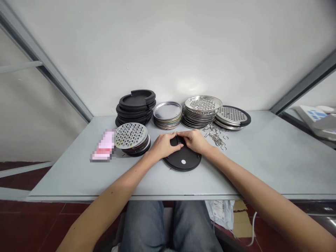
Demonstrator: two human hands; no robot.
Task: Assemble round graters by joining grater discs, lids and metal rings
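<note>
A black round disc (183, 162) with a white dot sticker lies on the table in front of me. Curled over its far left edge is my left hand (166, 144), its thumb pressed on the disc's face and its fingertips at the rim. My right hand (195, 140) is closed at the far right part of the same rim, its fingertips meeting those of the left. Whatever small piece may sit between the right fingers is hidden. Just beyond lie loose metal rings and clips (216, 138).
Left stand a stack of black round holders (136, 99) and a pile topped by a perforated grater plate (131, 135). Behind are stacked metal lids (167, 111), stacked grater discs (203, 105) and black-rimmed graters (232, 115). A blurred pink item (104, 145) lies at left.
</note>
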